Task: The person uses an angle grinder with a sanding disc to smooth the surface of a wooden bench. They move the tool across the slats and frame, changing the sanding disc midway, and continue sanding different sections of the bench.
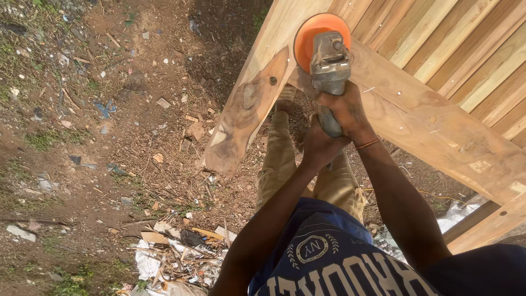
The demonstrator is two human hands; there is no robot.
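— Nearest the lens, what do you see?

— Dark blue shirt [329, 257] along the bottom edge, khaki trousers [279, 159] below it at centre frame, and both forearms reaching up the middle.

— And the hands?

— Both wrap a grey grinder [330, 68]. The right hand [348, 112] closes round the body just under the head, an orange band at its wrist. The left hand [320, 145] clenches the tail of the handle, lower down. Fingers curled tight on both, nothing spread.

— Where is the tool working?

— Upper centre. Its orange disc [320, 35] lies against the wooden frame [416, 115], at the joint where the slanted leg [249, 104] meets the wide board running to the right edge.

— How far along would you say?

— Hard to judge. The leg's face around the knot looks smooth and rounded, and the board looks fairly even too. Slats [455, 38] at upper right seem plain. Shavings and scraps litter the dirt [109, 137] at left, so I'd guess plenty is behind, with the joint in hand now.
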